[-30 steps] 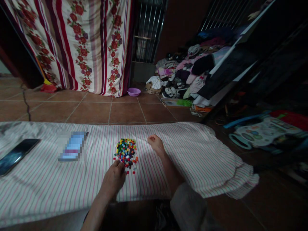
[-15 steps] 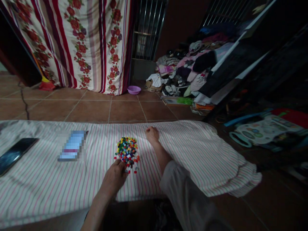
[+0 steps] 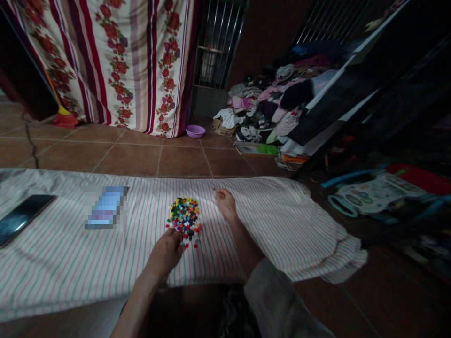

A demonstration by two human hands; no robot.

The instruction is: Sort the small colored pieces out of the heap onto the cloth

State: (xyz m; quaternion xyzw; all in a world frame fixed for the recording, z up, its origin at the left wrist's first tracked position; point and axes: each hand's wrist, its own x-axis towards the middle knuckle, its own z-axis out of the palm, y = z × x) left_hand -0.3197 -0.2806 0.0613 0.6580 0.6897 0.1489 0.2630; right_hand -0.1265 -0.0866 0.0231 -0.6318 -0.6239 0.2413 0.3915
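A pile of small multicoloured pieces (image 3: 185,216) lies on the striped cloth (image 3: 275,225) in front of me. My left hand (image 3: 167,251) rests at the near left edge of the pile, its fingers bent together; whatever is under the fingertips is hidden. To the right of the pile, my right hand (image 3: 226,203) is over the cloth with thumb and fingers pinched together. A tiny thing shows near its fingertips, too small to name. The two hands are apart.
Left of the pile lie a phone with a lit, blurred screen (image 3: 106,207) and a dark phone (image 3: 24,218). Beyond the cloth, a purple basin (image 3: 195,131) and a red dustpan (image 3: 66,120) are on the tiled floor, with heaped clothes (image 3: 268,105) further right.
The view has shifted slightly. My right hand has turned a little and sits slightly further from the pile. My left hand remains at the pile's near left edge.
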